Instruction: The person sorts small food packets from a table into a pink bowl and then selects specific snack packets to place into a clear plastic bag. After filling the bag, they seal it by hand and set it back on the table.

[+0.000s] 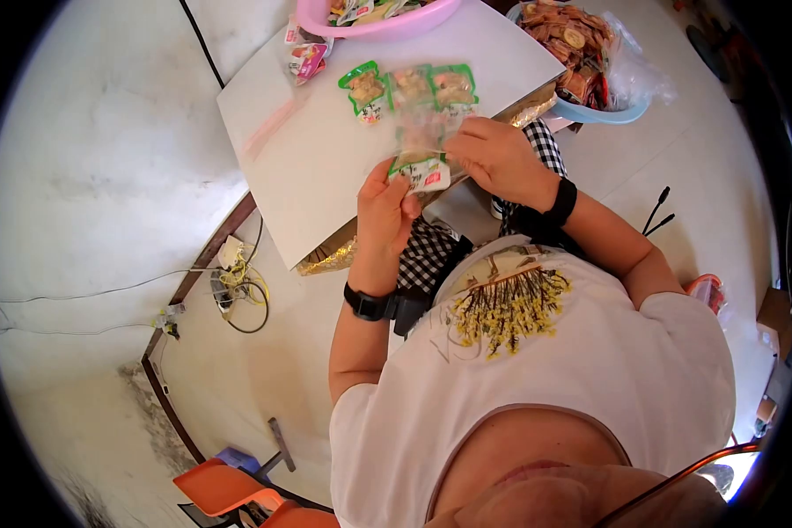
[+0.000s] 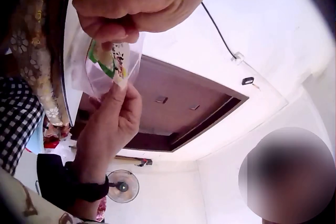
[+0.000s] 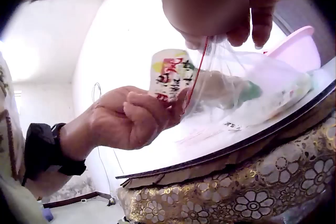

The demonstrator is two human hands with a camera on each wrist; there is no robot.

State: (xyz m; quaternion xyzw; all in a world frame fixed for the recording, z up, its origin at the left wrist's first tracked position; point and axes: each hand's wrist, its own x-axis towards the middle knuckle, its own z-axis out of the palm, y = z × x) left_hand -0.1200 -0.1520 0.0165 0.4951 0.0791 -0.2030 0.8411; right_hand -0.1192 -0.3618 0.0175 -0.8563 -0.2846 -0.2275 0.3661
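Observation:
My left hand pinches a green-and-white snack packet by its printed white end, thumb on top. Most of that packet sits behind the film of a clear zip bag, whose red zip line crosses it in the right wrist view. At the bag's mouth, my right hand pinches the edge with its fingertips. Beyond the hands, a similar packet lies on the white table. Two more, a middle packet and a right packet, lie beside it, overlapped by the bag's far end.
A pink basin of packets stands at the table's far edge, with purple-and-white packets beside it. A pinkish clear plastic piece lies left. Right of the table is a light blue basin heaped with brown packs. Cables lie on the floor.

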